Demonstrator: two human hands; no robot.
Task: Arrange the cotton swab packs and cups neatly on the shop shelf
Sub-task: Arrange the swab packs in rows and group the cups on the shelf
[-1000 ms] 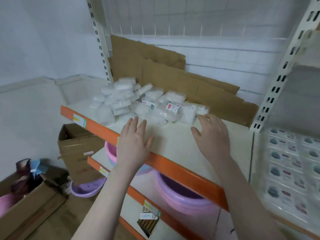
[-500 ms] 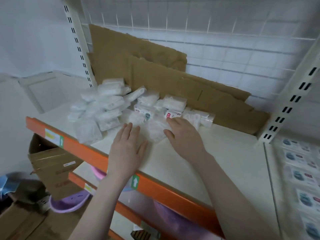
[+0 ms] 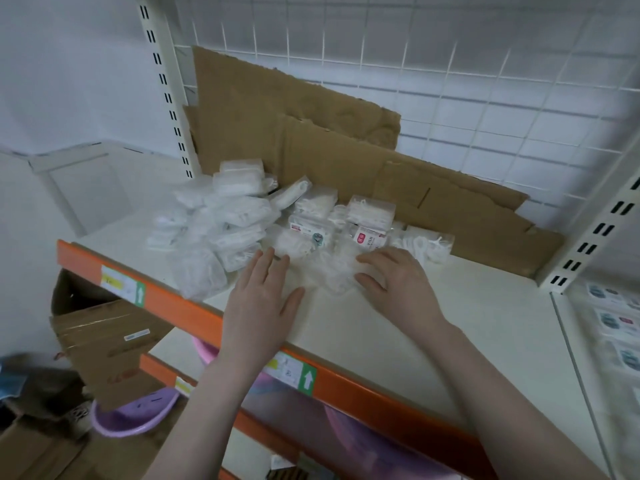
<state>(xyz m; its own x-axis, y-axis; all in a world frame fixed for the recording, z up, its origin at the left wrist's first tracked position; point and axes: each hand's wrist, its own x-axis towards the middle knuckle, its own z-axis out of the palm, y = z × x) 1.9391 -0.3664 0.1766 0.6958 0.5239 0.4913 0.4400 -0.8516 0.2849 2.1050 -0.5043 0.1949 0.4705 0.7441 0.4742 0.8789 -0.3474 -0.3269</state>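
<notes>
A heap of clear cotton swab packs (image 3: 221, 220) lies on the white shelf (image 3: 398, 327) with an orange front rail. More packs with red-and-white labels (image 3: 369, 216) sit behind my hands. My left hand (image 3: 259, 303) lies flat on the shelf, fingers straight, its tips at the heap's edge. My right hand (image 3: 398, 282) rests on a loose clear pack (image 3: 332, 271), thumb and fingers curled around its right side. No cups are visible.
Torn cardboard sheets (image 3: 311, 140) lean against the wire-grid back. White slotted uprights (image 3: 166, 84) stand at both ends. Purple basins (image 3: 135, 417) and cardboard boxes (image 3: 104, 341) sit below. Packaged goods (image 3: 620, 323) fill the shelf to the right.
The view moved closer to the shelf. My right hand slid left from the shelf's middle onto the loose pack. My left hand reached forward to the heap's edge.
</notes>
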